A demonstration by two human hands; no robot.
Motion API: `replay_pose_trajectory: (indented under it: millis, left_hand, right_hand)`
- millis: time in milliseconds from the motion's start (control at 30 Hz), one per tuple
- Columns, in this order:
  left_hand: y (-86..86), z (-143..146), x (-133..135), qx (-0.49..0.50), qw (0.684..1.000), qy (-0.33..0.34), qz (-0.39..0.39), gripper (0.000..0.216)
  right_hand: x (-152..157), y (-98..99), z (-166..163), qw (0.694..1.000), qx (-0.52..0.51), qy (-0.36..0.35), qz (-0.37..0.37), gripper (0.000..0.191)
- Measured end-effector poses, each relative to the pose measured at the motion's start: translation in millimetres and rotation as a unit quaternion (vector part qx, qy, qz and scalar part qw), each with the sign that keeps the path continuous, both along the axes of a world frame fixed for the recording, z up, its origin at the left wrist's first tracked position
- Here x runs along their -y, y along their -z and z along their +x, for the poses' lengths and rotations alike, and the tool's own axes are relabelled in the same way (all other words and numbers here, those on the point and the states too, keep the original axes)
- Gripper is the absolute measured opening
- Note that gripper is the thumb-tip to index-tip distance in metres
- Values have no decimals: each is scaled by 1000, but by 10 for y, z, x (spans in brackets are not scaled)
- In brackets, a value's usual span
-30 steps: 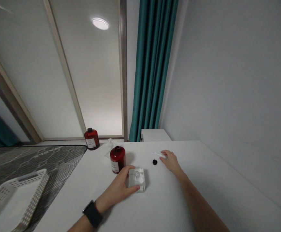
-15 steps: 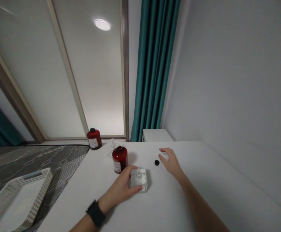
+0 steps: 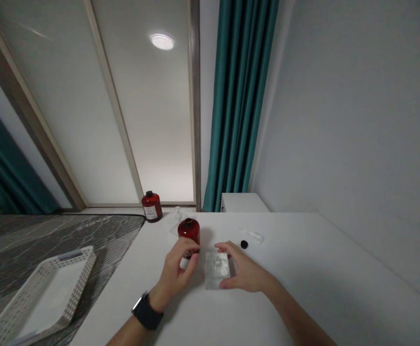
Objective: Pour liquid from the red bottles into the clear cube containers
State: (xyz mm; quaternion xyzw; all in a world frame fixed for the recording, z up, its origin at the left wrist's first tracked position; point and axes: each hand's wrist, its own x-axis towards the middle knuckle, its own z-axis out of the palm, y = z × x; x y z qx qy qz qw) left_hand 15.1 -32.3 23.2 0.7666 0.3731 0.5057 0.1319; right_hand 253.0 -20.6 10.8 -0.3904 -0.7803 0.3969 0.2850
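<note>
My right hand [image 3: 244, 269] has its thumb and fingers around the right side of a clear square glass container [image 3: 216, 273] on the white table. To its left, my left hand [image 3: 179, 266] is curved, thumb and fingers apart, just in front of a dark red bottle [image 3: 188, 228]. That bottle stands uncapped and upright, its label mostly hidden by the hand; whether the fingertips touch it I cannot tell. Beyond my right hand lies a small black cap [image 3: 244, 244], beside a thin clear plastic piece [image 3: 253, 235].
A second red bottle [image 3: 152, 207] with a black cap stands at the table's far left corner. Crumpled clear plastic [image 3: 177, 218] lies near it. A white perforated basket [image 3: 74, 283] sits lower left, off the table [image 3: 195, 322]. Behind are a teal curtain [image 3: 240, 105] and a white cabinet [image 3: 245, 202].
My left hand has let go of the glass container and moved to the red bottle. My right hand has come from near the black cap to the container. The view has shifted slightly left.
</note>
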Motion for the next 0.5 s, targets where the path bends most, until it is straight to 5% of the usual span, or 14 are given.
replay_pose_trajectory:
  millis: [100, 200, 500]
  left_hand:
    - [-3, -46, -62, 48, 989, -125, 67, 11]
    - [45, -77, -170, 69, 976, -199, 56, 29]
    - [276, -92, -358, 23, 985, -168, -34, 60]
  right_hand:
    - [35, 6, -72, 1000, 27, -6, -1, 82]
    - [41, -3, -91, 1000, 28, -6, 3, 75]
    - [-68, 70, 50, 999, -17, 21, -36, 76]
